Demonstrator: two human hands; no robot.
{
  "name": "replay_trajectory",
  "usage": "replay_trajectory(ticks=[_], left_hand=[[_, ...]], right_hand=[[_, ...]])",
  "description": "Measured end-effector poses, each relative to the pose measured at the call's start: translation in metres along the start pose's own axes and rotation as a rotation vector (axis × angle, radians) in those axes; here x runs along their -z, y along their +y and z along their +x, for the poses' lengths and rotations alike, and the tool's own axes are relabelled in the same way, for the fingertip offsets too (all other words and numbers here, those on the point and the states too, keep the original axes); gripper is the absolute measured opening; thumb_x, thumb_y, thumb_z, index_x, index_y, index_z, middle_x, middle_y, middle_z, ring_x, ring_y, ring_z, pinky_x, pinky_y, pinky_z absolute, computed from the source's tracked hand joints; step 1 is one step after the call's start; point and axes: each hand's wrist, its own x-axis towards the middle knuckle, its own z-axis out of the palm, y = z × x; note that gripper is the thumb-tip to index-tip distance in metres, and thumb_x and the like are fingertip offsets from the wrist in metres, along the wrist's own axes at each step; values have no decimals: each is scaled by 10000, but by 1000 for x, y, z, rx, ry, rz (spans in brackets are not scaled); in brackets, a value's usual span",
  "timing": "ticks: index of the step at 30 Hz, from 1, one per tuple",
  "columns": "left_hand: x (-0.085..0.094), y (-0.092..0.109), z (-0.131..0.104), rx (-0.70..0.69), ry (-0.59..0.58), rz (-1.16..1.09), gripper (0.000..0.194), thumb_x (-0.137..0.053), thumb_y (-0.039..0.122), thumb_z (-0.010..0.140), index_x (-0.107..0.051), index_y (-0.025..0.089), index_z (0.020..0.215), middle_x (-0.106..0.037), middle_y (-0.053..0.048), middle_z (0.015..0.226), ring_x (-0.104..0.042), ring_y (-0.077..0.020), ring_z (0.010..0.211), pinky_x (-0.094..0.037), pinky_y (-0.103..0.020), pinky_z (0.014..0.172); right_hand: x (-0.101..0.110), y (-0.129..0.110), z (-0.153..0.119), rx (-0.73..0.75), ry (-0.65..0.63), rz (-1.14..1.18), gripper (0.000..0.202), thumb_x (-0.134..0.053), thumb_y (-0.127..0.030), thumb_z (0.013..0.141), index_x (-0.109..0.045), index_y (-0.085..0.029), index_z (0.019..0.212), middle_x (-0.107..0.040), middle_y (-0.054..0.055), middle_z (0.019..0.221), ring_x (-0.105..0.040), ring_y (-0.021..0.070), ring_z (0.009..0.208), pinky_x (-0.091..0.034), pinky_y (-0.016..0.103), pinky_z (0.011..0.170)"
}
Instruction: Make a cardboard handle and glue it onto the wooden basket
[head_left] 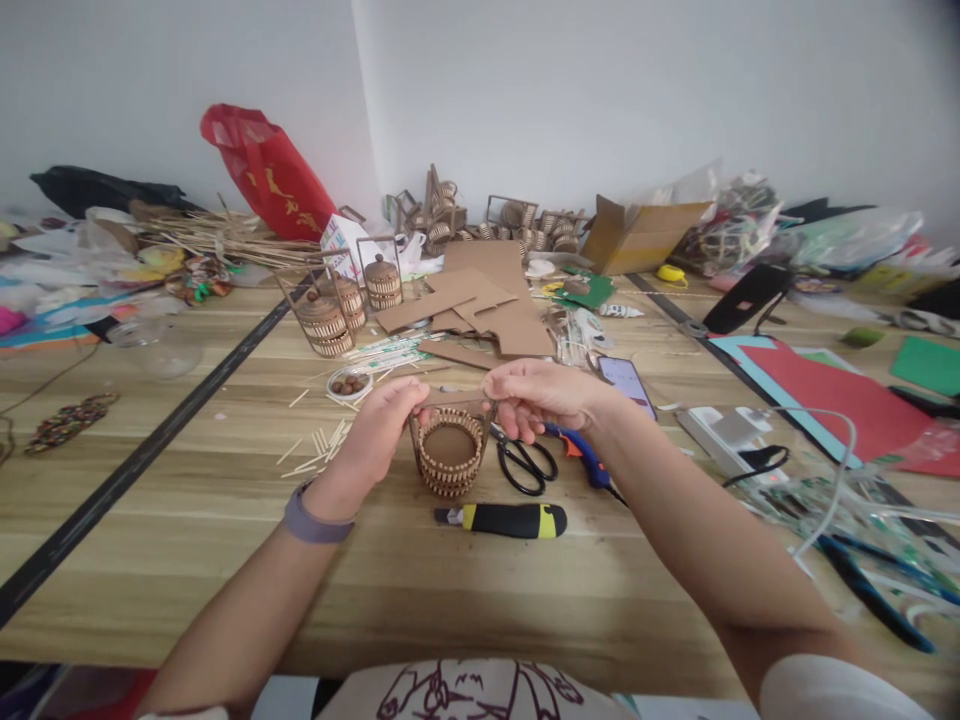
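Observation:
A small round basket of short wooden sticks with a brown cardboard base stands on the table before me. Two upright strips rise at its sides, and a flat cardboard strip lies across their tops. My left hand pinches the strip's left end between thumb and fingers. At the right end, my right hand grips it with thumb and forefinger, the other fingers curled below. Close by lie black scissors, a blue glue gun and a black-and-yellow utility knife.
Handled lidded baskets stand at the back left, beyond a dish of brown balls and loose sticks. Cardboard pieces are stacked behind my hands. A phone and a power strip lie to the right.

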Motion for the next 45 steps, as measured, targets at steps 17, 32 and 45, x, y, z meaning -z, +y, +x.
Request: replay_trajectory(ticks=[17, 32, 45], left_hand=[[0, 0, 0, 2, 7, 6, 257, -562, 327, 825, -524, 204, 603, -511, 35, 600, -466, -128, 608, -368, -277, 615], [3, 3, -5, -91, 18, 217, 366, -502, 392, 927, -518, 210, 610, -526, 21, 628, -484, -147, 655, -385, -278, 664], [1, 24, -12, -194, -9, 526, 220, -573, 403, 887, -666, 204, 862, -644, 9, 727, -554, -152, 668, -411, -256, 604]], right_hand=[[-6, -8, -3, -17, 0, 5, 153, -588, -265, 838, -596, -165, 723, -661, 1, 473, -576, 81, 342, -298, 105, 267], [-2, 2, 4, 8, 22, 18, 178, -564, -312, 850, -609, -167, 756, -614, -12, 418, -495, 74, 289, -267, 114, 264], [-7, 20, 2, 160, 60, 38, 293, -611, -456, 813, -605, -165, 782, -581, -38, 415, -406, 62, 289, -270, 147, 292]])
